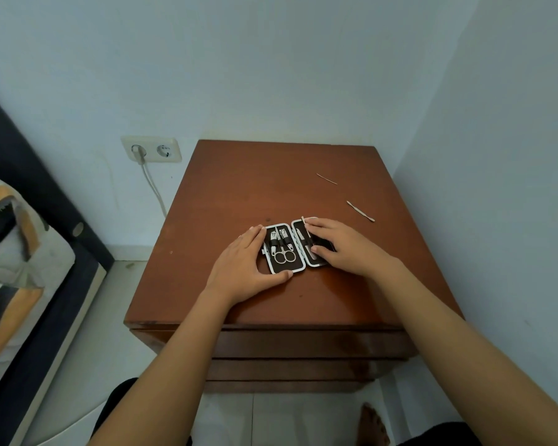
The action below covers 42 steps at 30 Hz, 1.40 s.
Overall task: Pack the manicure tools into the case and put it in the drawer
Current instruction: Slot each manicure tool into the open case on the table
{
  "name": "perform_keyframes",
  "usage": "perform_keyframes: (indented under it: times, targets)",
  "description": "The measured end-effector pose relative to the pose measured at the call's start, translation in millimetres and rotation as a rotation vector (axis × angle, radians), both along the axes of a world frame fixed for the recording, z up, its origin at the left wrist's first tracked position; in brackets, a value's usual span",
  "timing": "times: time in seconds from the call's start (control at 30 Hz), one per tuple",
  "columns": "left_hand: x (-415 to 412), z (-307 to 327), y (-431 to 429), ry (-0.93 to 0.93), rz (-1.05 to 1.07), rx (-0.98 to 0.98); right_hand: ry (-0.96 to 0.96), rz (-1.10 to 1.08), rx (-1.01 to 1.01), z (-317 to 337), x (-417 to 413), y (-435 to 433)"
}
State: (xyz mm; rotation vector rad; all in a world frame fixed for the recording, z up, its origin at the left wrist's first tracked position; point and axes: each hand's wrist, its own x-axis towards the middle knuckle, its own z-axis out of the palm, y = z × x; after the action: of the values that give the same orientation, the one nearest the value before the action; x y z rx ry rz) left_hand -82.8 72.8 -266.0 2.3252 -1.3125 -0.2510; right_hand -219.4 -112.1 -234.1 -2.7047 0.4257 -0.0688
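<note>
Case: the case [285, 249] lies opened flat near the middle of the brown surface [239, 188], its two halves side by side, hinge running away from the person.
Left half: scissors [284, 256] and clippers sit under the straps, handles toward the person.
Right half: mostly covered by the right hand; one tool shows at its left edge.
Left hand: the left hand [242, 268] lies flat against the case's left edge, thumb along the near edge, steadying it; this grip is spread and clasps nothing.
Right hand: the right hand [339, 244] presses on the right half, and a thin tool tip [303, 219] shows by the index finger at the far rim; I cannot tell whether the fingers pinch it or only push it down.
Loose tools: a flat cuticle tool [360, 211] lies right of and beyond the case; a thin pick [326, 178] lies further back, well apart from the case.
Key relation: both loose tools lie beyond and to the right of the right hand, each long axis running from far left to near right, so the right hand is the nearer one.
Stage: packing looks partly done.
Drawer: the drawer fronts [303, 346] below appear closed.
</note>
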Motion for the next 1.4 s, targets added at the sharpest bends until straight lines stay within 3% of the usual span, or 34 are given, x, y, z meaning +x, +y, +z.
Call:
perform_keyframes:
  times: [0.7,1.1,1.17,1.27,1.4]
  targets:
    - [-1.7,2.2,0.3,-0.015,-0.012,-0.001,-0.015,-0.02,-0.037,-1.4,-9.4,19.4]
    - [-1.4,1.6,0.1,-0.01,-0.008,0.0,-0.073,-0.004,0.122,-0.6,-13.3,9.6]
    - [-1.1,1.2,0.2,-0.009,-0.008,-0.001,-0.216,-0.091,0.16,3.1,-16.9,-0.3]
    - [-0.2,1.6,-0.1,-0.016,-0.008,-0.001,-0.422,-0.424,0.147,5.5,-24.8,-29.8]
    - [-1.2,2.8,-0.3,0.001,-0.003,-0.001,-0.385,-0.703,0.106,0.6,-27.9,-62.9]
